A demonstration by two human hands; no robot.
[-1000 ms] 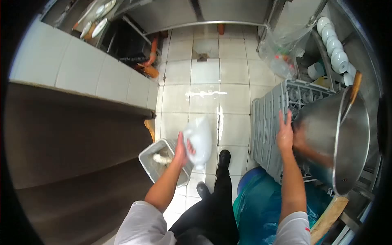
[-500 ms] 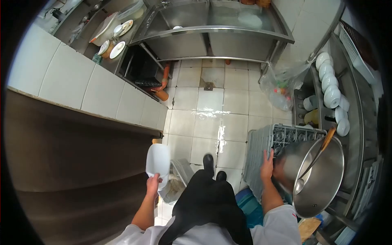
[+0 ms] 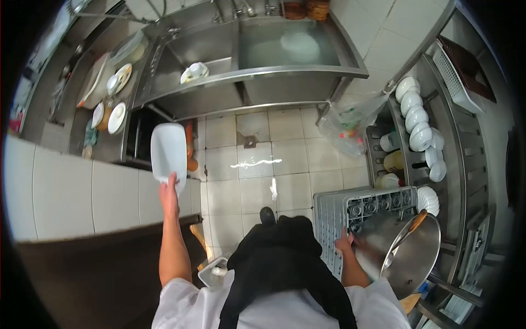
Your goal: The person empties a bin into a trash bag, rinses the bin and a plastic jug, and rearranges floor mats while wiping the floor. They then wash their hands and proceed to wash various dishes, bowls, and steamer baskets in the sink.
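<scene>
My left hand (image 3: 170,197) grips the near end of a white rectangular plastic tub (image 3: 169,152), held out over the floor at the left. At the right, my right hand (image 3: 345,241) has its fingers apart, at the edge of a grey glass rack (image 3: 330,219) and close beside a large steel bowl (image 3: 419,255). The bowl leans with its mouth to the right and overlaps the rack. In it rests a ladle (image 3: 402,238) with a wooden handle.
A double steel sink (image 3: 235,74) stands ahead, with a stacked plate and bowl (image 3: 195,71) in its left basin. White bowls (image 3: 415,118) line the right shelf. A clear bag (image 3: 350,129) hangs there. Dishes (image 3: 116,118) sit on the left counter. Wet tiles (image 3: 255,164) cover the floor.
My left hand has carried the white tub forward and left, away from the clear bin on the floor. The view has shifted toward the sink. My right hand stays beside the bowl.
</scene>
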